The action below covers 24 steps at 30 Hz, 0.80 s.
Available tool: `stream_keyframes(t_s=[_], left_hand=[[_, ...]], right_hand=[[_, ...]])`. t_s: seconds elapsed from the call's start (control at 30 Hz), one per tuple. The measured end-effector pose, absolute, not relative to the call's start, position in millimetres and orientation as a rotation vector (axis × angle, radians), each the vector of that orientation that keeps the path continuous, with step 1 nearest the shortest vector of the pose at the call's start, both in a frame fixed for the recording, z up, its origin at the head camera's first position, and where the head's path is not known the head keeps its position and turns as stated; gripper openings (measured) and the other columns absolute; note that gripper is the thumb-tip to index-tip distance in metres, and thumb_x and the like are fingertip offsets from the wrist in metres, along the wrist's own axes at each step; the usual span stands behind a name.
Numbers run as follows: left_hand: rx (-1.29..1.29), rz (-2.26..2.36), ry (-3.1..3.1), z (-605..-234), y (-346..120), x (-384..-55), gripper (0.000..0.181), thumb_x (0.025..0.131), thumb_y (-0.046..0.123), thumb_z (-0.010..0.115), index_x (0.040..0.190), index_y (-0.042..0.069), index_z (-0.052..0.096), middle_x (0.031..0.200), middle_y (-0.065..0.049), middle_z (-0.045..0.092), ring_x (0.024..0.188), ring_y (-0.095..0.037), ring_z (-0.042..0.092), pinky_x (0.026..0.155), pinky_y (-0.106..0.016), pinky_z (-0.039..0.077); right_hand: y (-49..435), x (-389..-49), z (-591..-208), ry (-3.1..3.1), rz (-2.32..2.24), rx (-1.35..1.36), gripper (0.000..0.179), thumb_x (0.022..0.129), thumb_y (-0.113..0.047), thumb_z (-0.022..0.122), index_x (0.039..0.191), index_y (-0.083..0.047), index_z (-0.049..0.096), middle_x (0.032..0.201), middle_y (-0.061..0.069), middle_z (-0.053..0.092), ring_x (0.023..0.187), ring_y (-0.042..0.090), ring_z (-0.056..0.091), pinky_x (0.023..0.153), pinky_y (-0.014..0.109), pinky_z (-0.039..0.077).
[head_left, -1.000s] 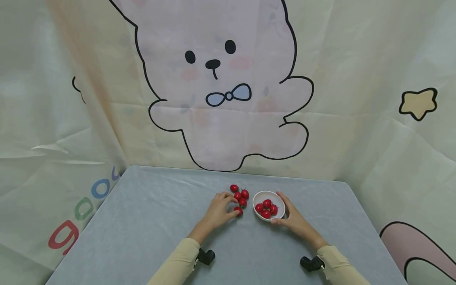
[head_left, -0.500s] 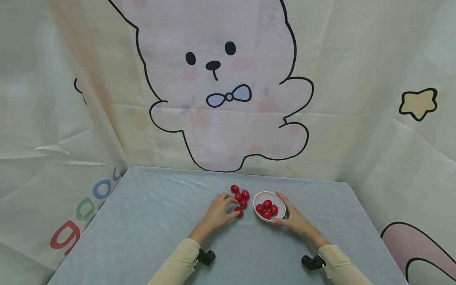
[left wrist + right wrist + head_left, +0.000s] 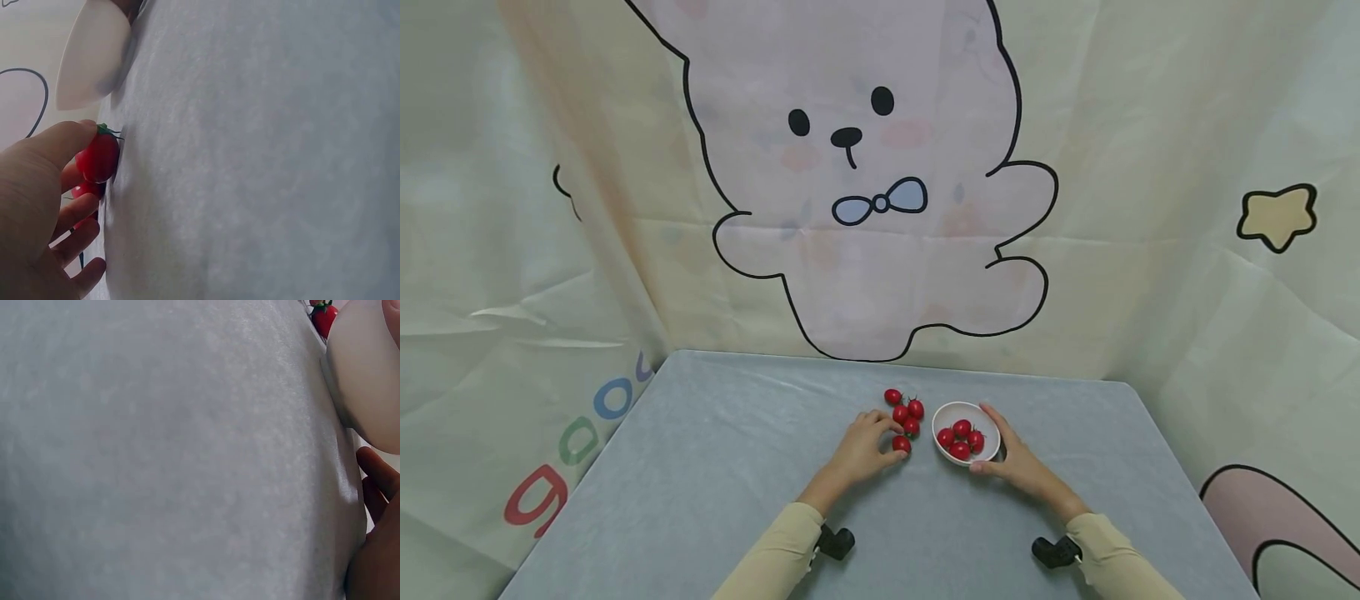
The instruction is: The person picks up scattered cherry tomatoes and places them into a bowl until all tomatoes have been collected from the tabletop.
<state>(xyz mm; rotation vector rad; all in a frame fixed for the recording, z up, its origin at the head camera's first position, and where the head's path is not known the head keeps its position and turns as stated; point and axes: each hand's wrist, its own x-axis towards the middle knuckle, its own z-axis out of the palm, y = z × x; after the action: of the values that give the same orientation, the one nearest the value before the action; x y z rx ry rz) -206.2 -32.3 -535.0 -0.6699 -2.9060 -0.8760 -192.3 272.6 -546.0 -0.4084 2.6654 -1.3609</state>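
Observation:
My left hand (image 3: 862,447) has its thumb and forefinger about a red cherry tomato (image 3: 901,444), pinching it at the table. In the left wrist view the thumb lies at the green stem of this cherry tomato (image 3: 100,156), and the other fingers are spread below. Several more cherry tomatoes (image 3: 900,413) lie in a cluster just beyond the fingertips. With thumb at the near side and fingers at the far right, my right hand (image 3: 1021,458) grips a small white bowl (image 3: 942,408). Several cherry tomatoes (image 3: 959,451) sit inside it.
A pale blue-grey cloth (image 3: 715,467) covers the table. Behind it hangs a curtain (image 3: 1150,167) printed with a cartoon bear, close to the table's back edge. Black wrist cameras (image 3: 837,543) stick out from both cuffs.
The left hand's thumb has shifted slightly down and its fingers a little right around the nearest cherry tomato. The right hand and bowl stay in place.

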Motion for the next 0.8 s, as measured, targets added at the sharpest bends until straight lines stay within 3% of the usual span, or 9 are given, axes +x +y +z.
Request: stream_keyframes(t_s=[0.8], left_hand=[[-0.677, -0.820, -2.909, -535.9, -29.5, -205.9, 0.032, 0.078, 0.043, 0.072, 0.101, 0.022, 0.064, 0.111, 0.002, 0.059, 0.104, -0.017, 0.050, 0.092, -0.038, 0.043]], right_hand=[[270.4, -192.8, -546.4, 2.657, -1.371, -0.366, 0.102, 0.073, -0.037, 0.079, 0.149, -0.036, 0.011, 0.158, 0.008, 0.017, 0.146, 0.036, 0.016, 0.108, 0.070, 0.015]])
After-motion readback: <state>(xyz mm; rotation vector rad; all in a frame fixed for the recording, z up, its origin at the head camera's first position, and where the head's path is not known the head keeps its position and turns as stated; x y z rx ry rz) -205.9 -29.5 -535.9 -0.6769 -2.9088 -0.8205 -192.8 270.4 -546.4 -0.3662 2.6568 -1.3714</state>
